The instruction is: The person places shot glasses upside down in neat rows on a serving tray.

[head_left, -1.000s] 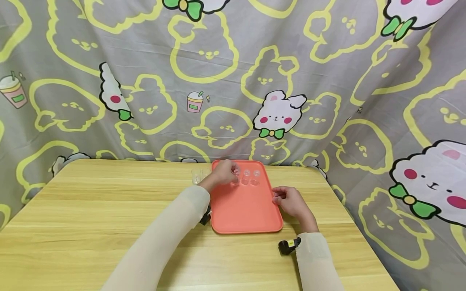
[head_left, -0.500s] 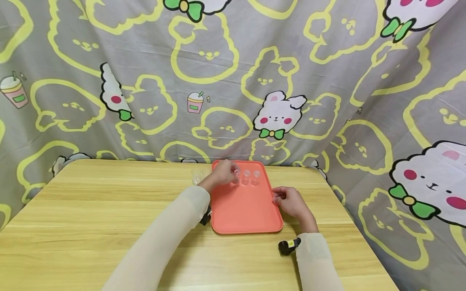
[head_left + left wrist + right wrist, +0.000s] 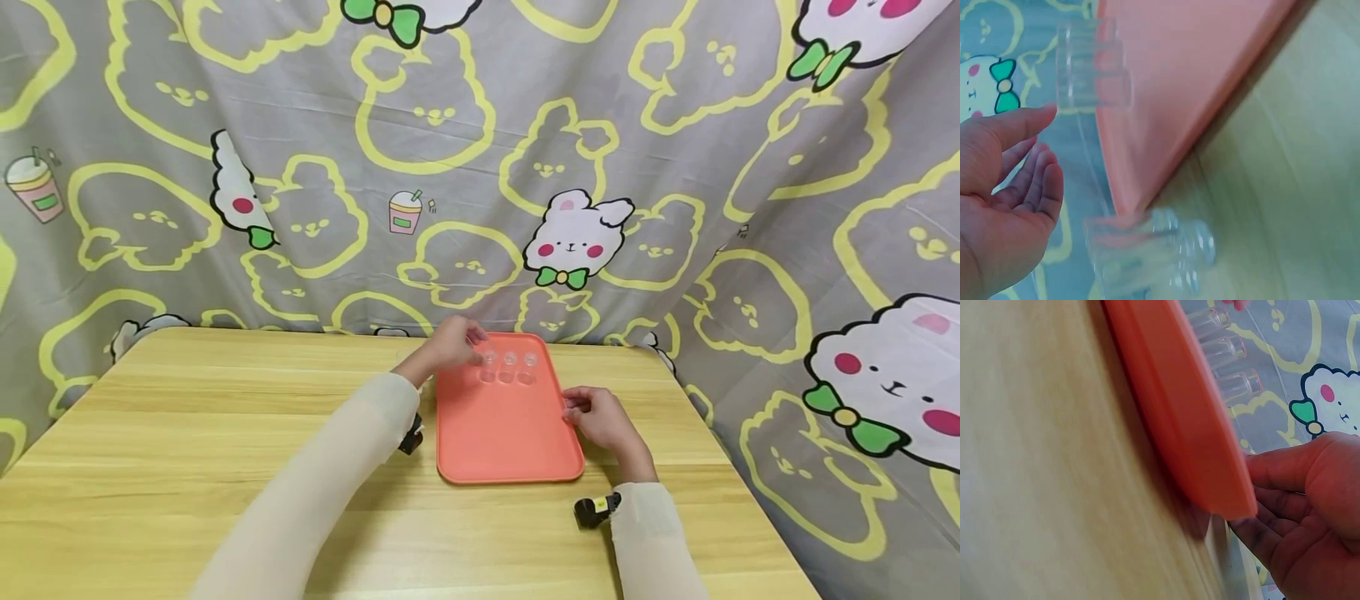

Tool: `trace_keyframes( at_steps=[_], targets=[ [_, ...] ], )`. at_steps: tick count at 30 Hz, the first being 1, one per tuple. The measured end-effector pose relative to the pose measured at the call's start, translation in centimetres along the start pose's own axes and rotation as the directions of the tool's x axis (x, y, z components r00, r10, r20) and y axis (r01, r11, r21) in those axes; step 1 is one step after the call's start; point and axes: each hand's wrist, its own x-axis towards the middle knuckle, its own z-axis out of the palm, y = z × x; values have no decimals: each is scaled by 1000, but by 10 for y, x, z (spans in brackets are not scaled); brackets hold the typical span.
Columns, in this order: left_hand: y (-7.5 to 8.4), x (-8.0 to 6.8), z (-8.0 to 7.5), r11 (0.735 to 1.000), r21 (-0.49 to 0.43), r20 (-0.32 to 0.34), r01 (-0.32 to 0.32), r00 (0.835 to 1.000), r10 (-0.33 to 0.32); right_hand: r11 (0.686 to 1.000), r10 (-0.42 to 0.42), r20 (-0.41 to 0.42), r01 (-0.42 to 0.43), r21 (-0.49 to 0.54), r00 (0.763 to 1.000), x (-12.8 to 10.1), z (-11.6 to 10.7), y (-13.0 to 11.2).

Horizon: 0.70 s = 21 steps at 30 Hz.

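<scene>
Three clear plastic cups (image 3: 507, 368) stand in a row near the far end of an orange-red tray (image 3: 510, 442). My left hand (image 3: 456, 342) hovers just left of the leftmost cup; in the left wrist view nothing lies between its thumb and loosely bent fingers. My right hand (image 3: 602, 417) grips the tray's right rim, thumb at the upper edge and fingers beneath, as the right wrist view shows. Several more clear cups (image 3: 1147, 253) stand on the table left of the tray, mostly hidden behind the left hand and forearm in the head view.
The tray lies on a wood-grain table (image 3: 225, 433). A grey curtain (image 3: 315, 108) with yellow cartoon outlines hangs behind the table and along its right side. A small black camera (image 3: 596, 510) sits at the right wrist.
My left hand has let go of the leftmost cup on the tray and drawn back up and to the left. The right hand keeps its place at the rim.
</scene>
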Motion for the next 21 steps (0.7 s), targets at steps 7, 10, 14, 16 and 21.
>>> trace_keyframes(
  at_steps=[7,10,14,16,21],
  targets=[
    [-11,-11,-27,999,45,-33,1,999,1,1000,2,1,-2,0,1000,-1,0,-2],
    [-17,-15,-36,999,51,-41,7,999,-5,1000,5,-2,-5,-5,1000,-1,0,-1],
    [-25,-22,-46,999,34,-44,1,999,1,1000,9,-4,-9,-9,1000,-1,0,1],
    [-30,-25,-51,1000,24,-41,2,999,-1,1000,10,-6,-10,-8,1000,0,0,1],
    [-43,-34,-64,1000,9,-39,29,999,-29,1000,10,-7,-10,-8,1000,0,0,1]
  ],
)
